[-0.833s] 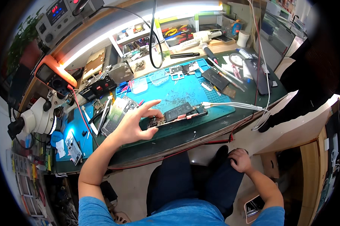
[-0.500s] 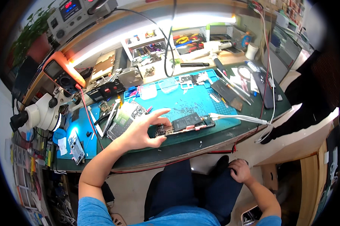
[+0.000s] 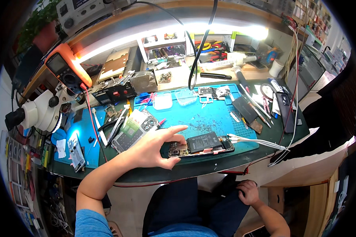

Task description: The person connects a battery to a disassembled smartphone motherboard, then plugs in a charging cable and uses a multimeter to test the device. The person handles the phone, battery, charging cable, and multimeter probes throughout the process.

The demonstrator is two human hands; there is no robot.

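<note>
On the blue mat, left hand brackets opened phone, grip unclear; right hand loose on leg. Best steadied by edges only.

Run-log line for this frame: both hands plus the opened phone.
left hand: at left end of opened phone, grip unclear | right hand: on leg | opened phone: battery exposed, white cables by right end

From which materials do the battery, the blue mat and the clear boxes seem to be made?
Battery: probably wrapped in black plastic film, rather matt, judging by its flat printed face.
Blue mat: likely silicone or rubber, dull-finished, with small moulded-looking pockets at its right.
Clear boxes: apparently thin plastic, since blue shows through; glass cannot be fully excluded.
</note>
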